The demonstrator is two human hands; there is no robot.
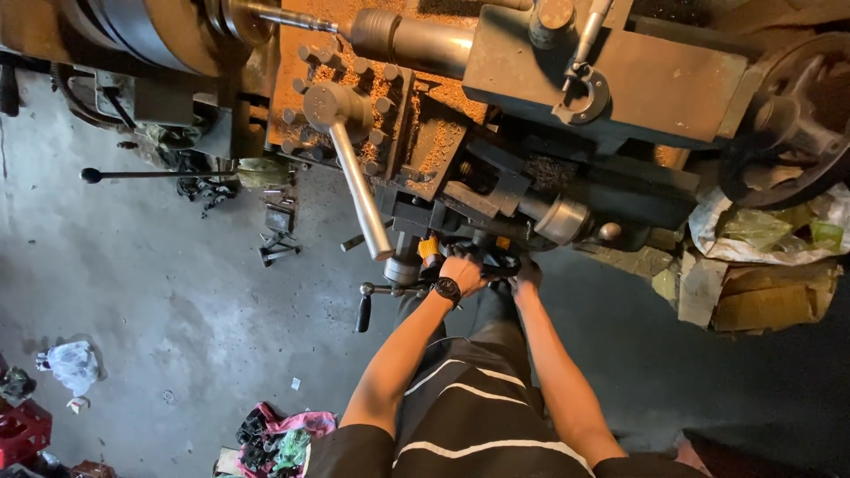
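Observation:
I look down at a metal lathe covered in brown chips. My left hand (462, 271), with a black wristwatch, grips a black handwheel (498, 259) on the lathe's apron. My right hand (526, 274) holds the same handwheel on its right side. Just above stands the tool post (341, 111) with its long steel lever (363, 199) pointing down toward my hands. A grey tailstock (620, 75) sits at the upper right, its quill (416, 40) reaching left toward the chuck (150, 31).
A black-knobbed lever (146, 174) sticks out at the left. A crank handle (365, 310) hangs left of my wrist. Bags and cardboard (761, 265) pile at the right. A white plastic bag (73, 365) and colourful rags (279, 438) lie on the concrete floor.

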